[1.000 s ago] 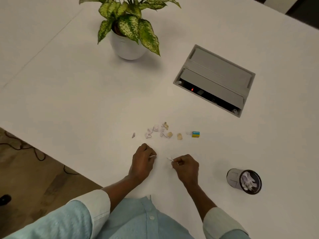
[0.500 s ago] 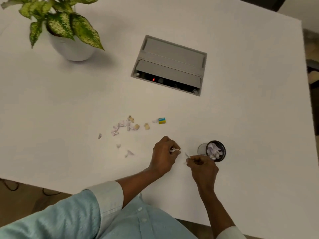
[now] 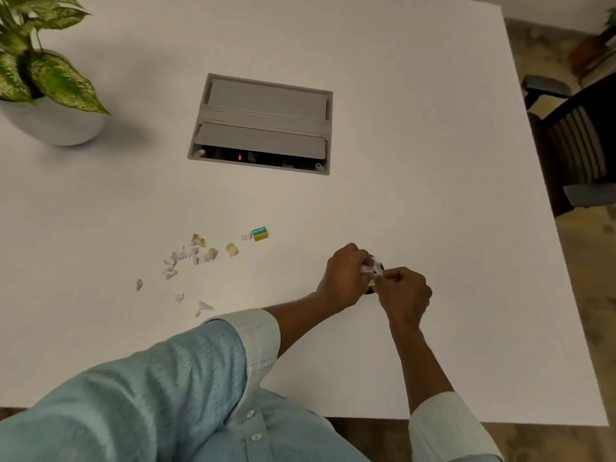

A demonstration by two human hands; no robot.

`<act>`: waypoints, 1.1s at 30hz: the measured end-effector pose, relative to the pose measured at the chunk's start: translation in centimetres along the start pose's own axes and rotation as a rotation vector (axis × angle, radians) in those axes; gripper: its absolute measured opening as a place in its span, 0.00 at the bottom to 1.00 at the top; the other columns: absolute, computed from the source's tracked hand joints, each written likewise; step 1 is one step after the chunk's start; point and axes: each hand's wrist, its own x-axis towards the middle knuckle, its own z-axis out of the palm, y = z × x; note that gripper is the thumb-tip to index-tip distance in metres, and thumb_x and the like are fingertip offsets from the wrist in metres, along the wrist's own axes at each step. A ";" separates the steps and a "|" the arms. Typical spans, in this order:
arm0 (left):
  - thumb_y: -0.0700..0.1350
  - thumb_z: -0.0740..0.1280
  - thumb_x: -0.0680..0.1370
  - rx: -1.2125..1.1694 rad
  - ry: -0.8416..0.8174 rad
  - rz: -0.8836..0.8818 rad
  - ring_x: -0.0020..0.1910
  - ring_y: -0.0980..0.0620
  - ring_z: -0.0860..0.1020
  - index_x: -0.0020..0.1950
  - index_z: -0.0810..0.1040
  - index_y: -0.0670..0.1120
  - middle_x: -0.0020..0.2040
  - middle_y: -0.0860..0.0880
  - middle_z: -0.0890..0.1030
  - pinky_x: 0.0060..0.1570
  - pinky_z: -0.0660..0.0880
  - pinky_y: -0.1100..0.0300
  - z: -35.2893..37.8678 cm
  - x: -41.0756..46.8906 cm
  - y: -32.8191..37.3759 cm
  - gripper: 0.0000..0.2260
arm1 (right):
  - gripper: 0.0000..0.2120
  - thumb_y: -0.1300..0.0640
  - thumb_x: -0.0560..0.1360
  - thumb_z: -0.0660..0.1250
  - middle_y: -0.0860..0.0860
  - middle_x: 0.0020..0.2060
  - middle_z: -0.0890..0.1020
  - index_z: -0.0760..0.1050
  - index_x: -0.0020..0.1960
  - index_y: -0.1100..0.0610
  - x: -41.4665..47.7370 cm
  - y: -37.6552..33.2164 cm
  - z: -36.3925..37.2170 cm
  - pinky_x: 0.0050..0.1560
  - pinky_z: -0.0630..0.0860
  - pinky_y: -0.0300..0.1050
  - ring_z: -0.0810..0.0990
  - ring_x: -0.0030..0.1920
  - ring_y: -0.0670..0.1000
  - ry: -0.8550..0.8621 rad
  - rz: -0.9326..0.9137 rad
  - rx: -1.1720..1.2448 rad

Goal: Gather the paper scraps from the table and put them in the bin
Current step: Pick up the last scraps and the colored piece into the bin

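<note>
Both hands meet over the small dark bin (image 3: pixel 370 291), which they almost wholly hide; only a sliver of its rim shows. My left hand (image 3: pixel 345 278) and my right hand (image 3: pixel 401 291) pinch white paper scraps (image 3: pixel 370 269) between their fingertips right above the bin's mouth. Several more white and tan paper scraps (image 3: pixel 190 256) lie scattered on the white table (image 3: pixel 433 161) to the left of my hands. Three loose white scraps (image 3: pixel 204 306) lie nearer the front edge.
A small blue and yellow eraser (image 3: pixel 260 233) lies beside the scraps. A grey cable box (image 3: pixel 263 123) is set into the table behind. A potted plant (image 3: pixel 43 91) stands at the far left. A dark chair (image 3: pixel 576 145) stands past the table's right edge.
Both hands, each pinching a scrap, have travelled right from the table's middle to the bin and now cover it. The view has shifted right with them.
</note>
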 end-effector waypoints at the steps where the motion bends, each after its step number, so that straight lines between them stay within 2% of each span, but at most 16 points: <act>1: 0.40 0.72 0.75 0.002 -0.004 0.014 0.48 0.50 0.80 0.53 0.84 0.44 0.51 0.47 0.83 0.46 0.73 0.61 0.3 0.1 0.0 0.08 | 0.03 0.60 0.69 0.75 0.49 0.36 0.86 0.85 0.43 0.56 0.2 0.1 0.0 0.46 0.82 0.50 0.84 0.39 0.54 -0.017 -0.012 0.001; 3: 0.40 0.71 0.76 -0.001 0.013 0.049 0.48 0.53 0.79 0.55 0.83 0.45 0.52 0.49 0.84 0.47 0.70 0.66 0.6 0.0 0.0 0.08 | 0.04 0.61 0.70 0.74 0.50 0.38 0.87 0.84 0.45 0.56 0.5 0.4 0.0 0.46 0.81 0.48 0.84 0.41 0.53 -0.063 -0.044 0.005; 8: 0.39 0.69 0.77 0.015 0.090 0.097 0.50 0.50 0.79 0.54 0.81 0.42 0.50 0.48 0.84 0.49 0.73 0.57 0.3 -0.9 -0.3 0.06 | 0.08 0.63 0.75 0.69 0.53 0.44 0.85 0.85 0.50 0.56 0.5 1.3 0.2 0.45 0.75 0.43 0.83 0.44 0.53 -0.077 -0.174 -0.063; 11: 0.41 0.70 0.79 0.035 0.178 0.099 0.51 0.50 0.78 0.52 0.80 0.44 0.50 0.50 0.82 0.49 0.77 0.51 -0.3 -1.9 -1.4 0.04 | 0.09 0.65 0.76 0.67 0.53 0.46 0.84 0.84 0.50 0.55 0.1 1.7 0.1 0.46 0.78 0.47 0.83 0.44 0.55 -0.043 -0.283 -0.048; 15: 0.46 0.72 0.78 0.131 0.223 -0.004 0.59 0.51 0.75 0.58 0.78 0.47 0.58 0.51 0.78 0.45 0.81 0.51 -1.0 -4.2 -4.8 0.11 | 0.11 0.65 0.75 0.68 0.49 0.51 0.82 0.81 0.54 0.53 -0.8 2.2 -0.1 0.47 0.81 0.51 0.82 0.50 0.52 -0.056 -0.477 -0.058; 17: 0.50 0.71 0.78 0.239 0.156 -0.050 0.63 0.50 0.73 0.63 0.76 0.47 0.63 0.51 0.75 0.44 0.82 0.49 -1.8 -5.7 -6.9 0.15 | 0.15 0.62 0.75 0.68 0.47 0.57 0.79 0.78 0.60 0.51 -1.5 2.5 0.1 0.47 0.81 0.51 0.79 0.58 0.51 -0.094 -0.560 -0.158; 18: 0.52 0.71 0.78 0.320 0.092 -0.061 0.67 0.48 0.72 0.66 0.74 0.46 0.67 0.49 0.73 0.48 0.82 0.48 -2.1 -6.5 -8.1 0.19 | 0.17 0.61 0.76 0.68 0.47 0.62 0.78 0.76 0.64 0.51 -1.8 2.6 0.3 0.50 0.81 0.52 0.77 0.61 0.52 -0.122 -0.585 -0.223; 20: 0.57 0.70 0.78 0.506 -0.100 -0.094 0.79 0.42 0.62 0.76 0.67 0.42 0.79 0.42 0.64 0.67 0.76 0.43 -2.6 -8.1 -10.6 0.32 | 0.21 0.57 0.78 0.68 0.50 0.72 0.74 0.73 0.71 0.52 -2.1 2.9 0.8 0.61 0.76 0.53 0.74 0.69 0.53 -0.186 -0.631 -0.341; 21: 0.60 0.69 0.78 0.611 -0.198 -0.120 0.83 0.38 0.53 0.81 0.59 0.40 0.84 0.38 0.54 0.77 0.67 0.41 -2.7 -9.0 -11.7 0.40 | 0.22 0.55 0.80 0.66 0.51 0.75 0.70 0.70 0.73 0.53 -2.3 3.1 1.1 0.66 0.72 0.52 0.71 0.72 0.53 -0.220 -0.649 -0.389; 22: 0.64 0.69 0.77 0.710 -0.273 -0.152 0.84 0.36 0.43 0.83 0.49 0.39 0.84 0.36 0.43 0.82 0.56 0.40 -2.8 -9.7 -12.7 0.48 | 0.23 0.52 0.81 0.64 0.50 0.78 0.67 0.68 0.76 0.53 -2.4 3.2 1.4 0.71 0.66 0.52 0.68 0.75 0.52 -0.250 -0.657 -0.428; 24: 0.70 0.67 0.75 0.812 -0.342 -0.198 0.81 0.36 0.31 0.82 0.36 0.39 0.81 0.36 0.30 0.83 0.44 0.38 -2.9 -10.9 -14.2 0.57 | 0.25 0.46 0.83 0.59 0.48 0.80 0.62 0.63 0.79 0.52 -2.5 3.5 1.9 0.77 0.56 0.55 0.61 0.80 0.48 -0.289 -0.639 -0.483; 27: 0.73 0.67 0.72 0.820 -0.369 -0.213 0.79 0.36 0.26 0.81 0.30 0.41 0.79 0.37 0.24 0.81 0.41 0.36 -3.1 -11.5 -15.0 0.61 | 0.30 0.38 0.83 0.51 0.48 0.81 0.59 0.57 0.81 0.51 -2.3 3.8 2.9 0.80 0.42 0.62 0.56 0.81 0.46 -0.336 -0.592 -0.570; 29: 0.72 0.69 0.72 0.811 -0.409 -0.225 0.79 0.36 0.25 0.81 0.29 0.40 0.78 0.37 0.23 0.81 0.41 0.35 -3.1 -11.2 -14.8 0.62 | 0.32 0.35 0.83 0.48 0.48 0.81 0.59 0.56 0.81 0.51 -2.1 3.8 3.3 0.79 0.38 0.64 0.56 0.81 0.47 -0.365 -0.571 -0.602; 33: 0.68 0.70 0.74 0.800 -0.434 -0.230 0.79 0.36 0.25 0.81 0.29 0.41 0.79 0.37 0.23 0.81 0.41 0.35 -3.4 -11.1 -14.6 0.60 | 0.32 0.34 0.82 0.47 0.48 0.80 0.62 0.58 0.81 0.51 -1.9 3.2 3.7 0.79 0.38 0.66 0.58 0.81 0.47 -0.374 -0.553 -0.626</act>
